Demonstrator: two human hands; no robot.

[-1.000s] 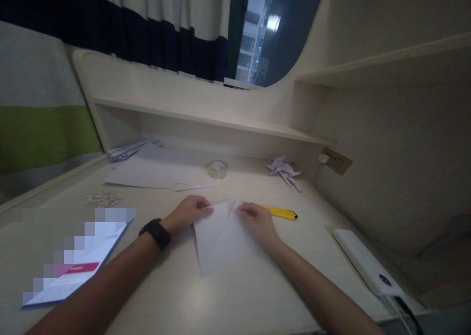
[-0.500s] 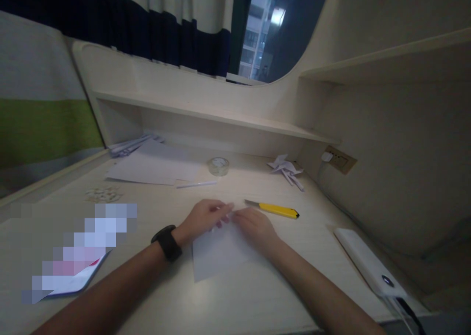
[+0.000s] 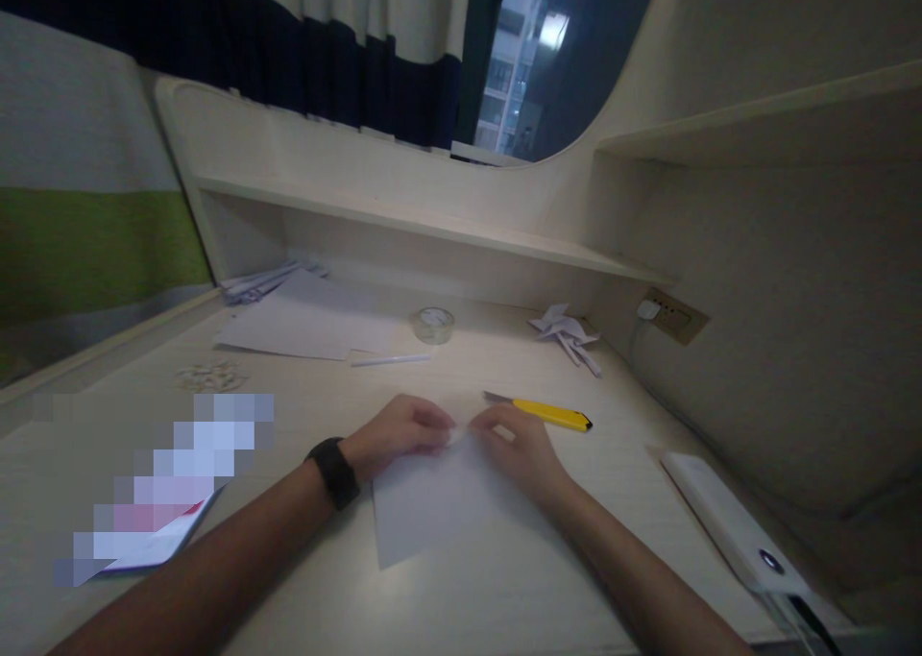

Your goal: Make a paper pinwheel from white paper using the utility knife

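A sheet of white paper lies on the desk in front of me, its far edge between my hands. My left hand, with a black watch on the wrist, pinches that far edge with thumb and fingers. Close beside it, my right hand pinches the same edge from the right, its fingertips slightly blurred. Whether the edge is folded or rolled there I cannot tell. Just beyond my right hand is a yellow utility knife with its blade out, pointing left.
Behind the hands are a roll of clear tape, a thin white stick and stacked paper sheets. Folded paper pinwheels lie at the back right. A white power bank with cables sits right, a partly blurred phone left.
My fingers have shifted along the far edge of the paper, and the right hand's fingers are now more bent. The paper's near corner has come slightly closer to me.
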